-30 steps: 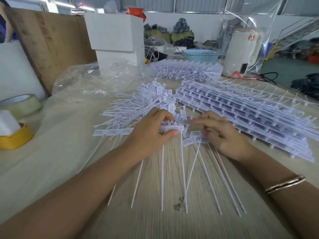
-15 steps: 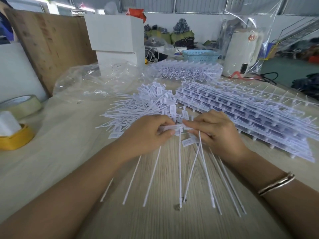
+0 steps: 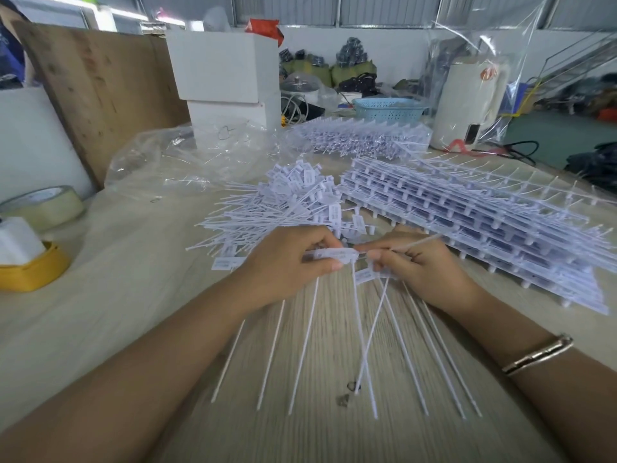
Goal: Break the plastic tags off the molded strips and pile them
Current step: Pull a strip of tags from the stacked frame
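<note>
Pale wood-grain tabletop [image 3: 320,436] carried everything, and nearest its front edge lay the free tips of thin white tails [image 3: 302,345], fanned out and running back toward the hands. They looked very light and whippy, likely to bend rather than snap, so a poor place to take hold.

Farther in, at the middle of the table, the left hand [image 3: 283,265] had thumb and fingers curled around the flat head end of the molded strip [image 3: 335,254], while the right hand [image 3: 424,269] pinched a neighbouring tag [image 3: 405,246] just beside it, its tail angled up to the right. The heads seemed stiff and brittle at their thin joints; gripping close on either side of a joint and twisting would probably break it cleanly. The smooth plastic might slip in a loose hold.

Beyond the hands, touching the knuckle line, sat the pile of separated tags [image 3: 287,202]. Toward the right edge lay a stack of unbroken strips [image 3: 484,212], with another bundle of strips [image 3: 364,137] farther back. A tape roll [image 3: 45,205] stood by the left edge, and a blue basket [image 3: 387,110] at the far edge.
</note>
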